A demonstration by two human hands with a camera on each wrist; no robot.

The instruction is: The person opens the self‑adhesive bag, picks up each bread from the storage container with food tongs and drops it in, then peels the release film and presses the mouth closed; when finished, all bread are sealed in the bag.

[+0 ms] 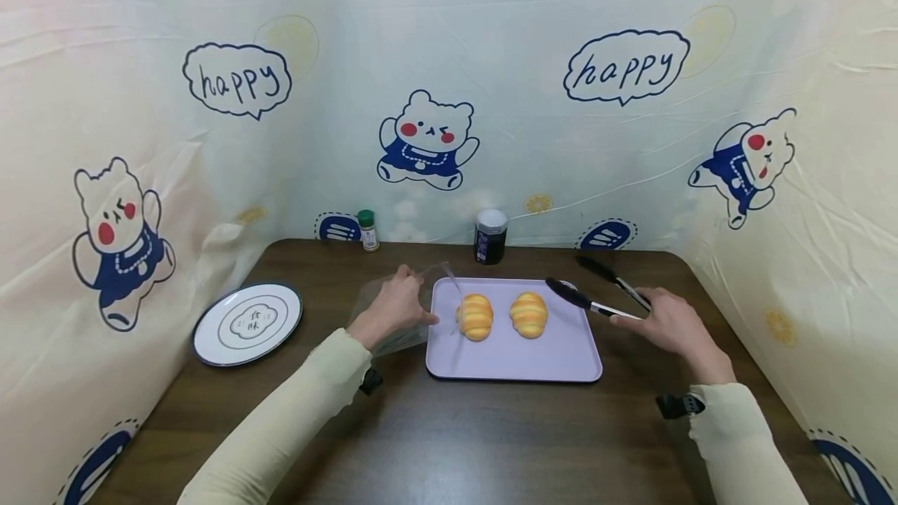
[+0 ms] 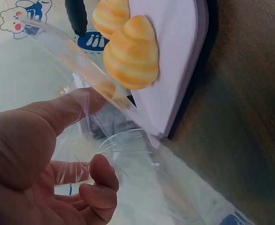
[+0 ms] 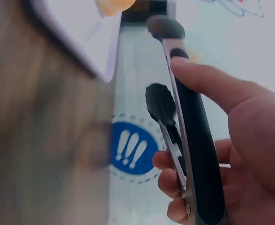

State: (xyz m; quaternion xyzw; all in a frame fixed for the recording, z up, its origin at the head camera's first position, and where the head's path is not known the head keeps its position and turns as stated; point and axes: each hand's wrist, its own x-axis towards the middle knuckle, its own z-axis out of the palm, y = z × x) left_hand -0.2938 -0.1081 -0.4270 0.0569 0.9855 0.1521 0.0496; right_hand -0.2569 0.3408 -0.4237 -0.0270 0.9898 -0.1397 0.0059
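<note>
A clear plastic bag (image 1: 366,304) hangs from my left hand (image 1: 396,304), beside the left edge of a lavender tray (image 1: 508,361). In the left wrist view, the thumb and curled fingers hold the mouth of the bag (image 2: 174,183) spread apart toward the tray. Two striped, golden bread rolls, a left one (image 1: 475,318) and a right one (image 1: 528,315), lie on the tray. My right hand (image 1: 677,326) grips metal tongs with black tips (image 1: 570,294). Those tongs (image 3: 198,140) are spread, with nothing between their tips, and one tip reaches over the tray's upper right corner.
On the left of the brown table (image 1: 491,443) lies a white plate with a dark rim (image 1: 210,333). Along the back edge stand a small green-capped bottle (image 1: 368,232) and a dark jar with a pale lid (image 1: 490,238). A printed curtain (image 1: 519,139) surrounds the table's back and sides.
</note>
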